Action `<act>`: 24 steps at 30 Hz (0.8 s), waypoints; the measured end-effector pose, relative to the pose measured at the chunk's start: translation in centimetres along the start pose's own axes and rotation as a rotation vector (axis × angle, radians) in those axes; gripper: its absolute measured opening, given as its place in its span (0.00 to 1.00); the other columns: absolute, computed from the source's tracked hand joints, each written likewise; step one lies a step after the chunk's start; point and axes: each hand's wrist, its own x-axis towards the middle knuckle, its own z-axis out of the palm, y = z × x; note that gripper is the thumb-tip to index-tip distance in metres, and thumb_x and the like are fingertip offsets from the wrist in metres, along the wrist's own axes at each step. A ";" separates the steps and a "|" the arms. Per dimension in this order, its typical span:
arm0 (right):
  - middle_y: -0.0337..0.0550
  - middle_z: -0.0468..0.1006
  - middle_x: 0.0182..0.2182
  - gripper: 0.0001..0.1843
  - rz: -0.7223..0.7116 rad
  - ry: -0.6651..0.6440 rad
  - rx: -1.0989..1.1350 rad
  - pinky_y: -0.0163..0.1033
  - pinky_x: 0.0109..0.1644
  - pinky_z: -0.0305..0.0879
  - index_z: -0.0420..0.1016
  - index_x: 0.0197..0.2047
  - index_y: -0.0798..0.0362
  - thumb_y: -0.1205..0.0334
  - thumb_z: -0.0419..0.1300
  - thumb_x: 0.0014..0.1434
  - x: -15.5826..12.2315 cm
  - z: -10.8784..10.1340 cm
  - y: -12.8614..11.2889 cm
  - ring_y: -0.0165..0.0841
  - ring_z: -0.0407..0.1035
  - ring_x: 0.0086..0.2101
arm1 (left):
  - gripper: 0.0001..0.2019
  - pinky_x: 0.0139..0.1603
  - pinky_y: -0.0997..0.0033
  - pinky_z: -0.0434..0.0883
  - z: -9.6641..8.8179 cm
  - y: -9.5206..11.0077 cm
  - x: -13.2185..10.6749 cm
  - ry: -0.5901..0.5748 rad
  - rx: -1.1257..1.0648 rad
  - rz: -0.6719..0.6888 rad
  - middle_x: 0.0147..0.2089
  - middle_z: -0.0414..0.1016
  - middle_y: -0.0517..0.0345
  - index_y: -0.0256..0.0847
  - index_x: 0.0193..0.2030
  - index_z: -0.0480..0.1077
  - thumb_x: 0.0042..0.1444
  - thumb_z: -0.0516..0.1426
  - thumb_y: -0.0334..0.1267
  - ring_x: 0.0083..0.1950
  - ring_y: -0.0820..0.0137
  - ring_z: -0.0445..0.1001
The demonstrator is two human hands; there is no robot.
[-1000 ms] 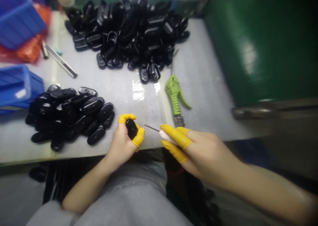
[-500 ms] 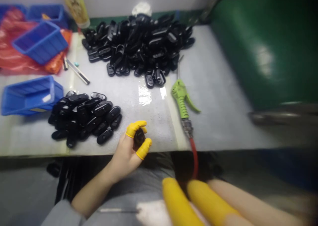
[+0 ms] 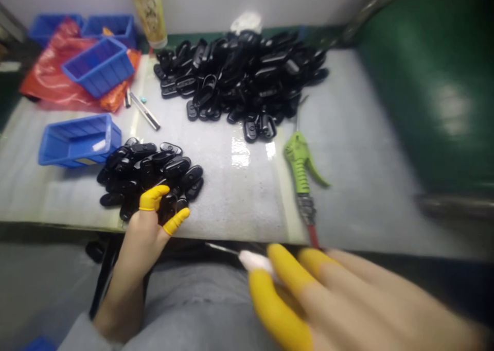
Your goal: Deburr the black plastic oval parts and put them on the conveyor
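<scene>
the left hand (image 3: pixel 144 232) is clamped on a small black oval plastic piece (image 3: pixel 168 209), pinching it between two yellow finger cots (image 3: pixel 152 197). the hand sits at the front of the nearer pile of black pieces (image 3: pixel 144 168), with the held piece against that pile. the right hand (image 3: pixel 339 304), blurred and close to the lens, seems closed on a white-handled pick (image 3: pixel 254 261), its thin metal tip pointing toward the left hand. beyond the right hand, a green air blow gun (image 3: pixel 299 158) with a red hose (image 3: pixel 313 236) lies on the table (image 3: pixel 239 207). beyond the left hand are a blue plastic tray (image 3: pixel 79 142) and a larger heap of black pieces (image 3: pixel 239 78).
</scene>
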 end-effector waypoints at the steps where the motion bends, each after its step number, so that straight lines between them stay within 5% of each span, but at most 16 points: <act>1: 0.41 0.75 0.25 0.12 -0.049 -0.012 -0.033 0.40 0.26 0.53 0.72 0.40 0.54 0.74 0.50 0.62 0.7 0.5 0.5 0.32 0.64 0.23 | 0.24 0.45 0.64 0.77 0.0 0.0 0.2 -0.002 0.057 0.041 0.46 0.75 0.53 0.43 0.59 0.64 0.58 0.60 0.49 0.43 0.64 0.78; 8: 0.36 0.66 0.21 0.09 -0.015 -0.174 -0.039 0.40 0.24 0.39 0.68 0.35 0.54 0.71 0.49 0.65 1.0 4.5 2.5 0.29 0.55 0.19 | 0.19 0.32 0.70 0.72 0.0 -0.3 1.1 0.033 0.367 0.126 0.44 0.69 0.54 0.45 0.54 0.74 0.63 0.53 0.51 0.26 0.75 0.68; 13: 0.36 0.68 0.22 0.07 0.025 -0.202 -0.006 0.40 0.25 0.39 0.67 0.35 0.54 0.68 0.51 0.65 0.1 5.3 2.2 0.29 0.55 0.20 | 0.22 0.37 0.67 0.72 -0.4 0.0 0.6 0.250 0.424 0.217 0.47 0.71 0.49 0.43 0.60 0.69 0.60 0.60 0.45 0.34 0.69 0.70; 18: 0.38 0.69 0.23 0.07 0.005 -0.204 0.002 0.40 0.24 0.41 0.69 0.36 0.54 0.70 0.51 0.64 0.3 5.5 2.0 0.30 0.57 0.20 | 0.18 0.43 0.67 0.74 1.3 3.9 0.4 0.395 0.260 0.279 0.49 0.72 0.51 0.45 0.57 0.71 0.60 0.59 0.34 0.42 0.67 0.73; 24: 0.44 0.75 0.27 0.08 -0.063 -0.405 0.094 0.38 0.22 0.49 0.71 0.33 0.55 0.70 0.53 0.62 0.8 5.7 1.5 0.34 0.65 0.23 | 0.18 0.39 0.61 0.76 5.6 7.2 -0.4 0.056 -0.251 0.346 0.50 0.74 0.53 0.51 0.59 0.69 0.62 0.55 0.35 0.39 0.64 0.74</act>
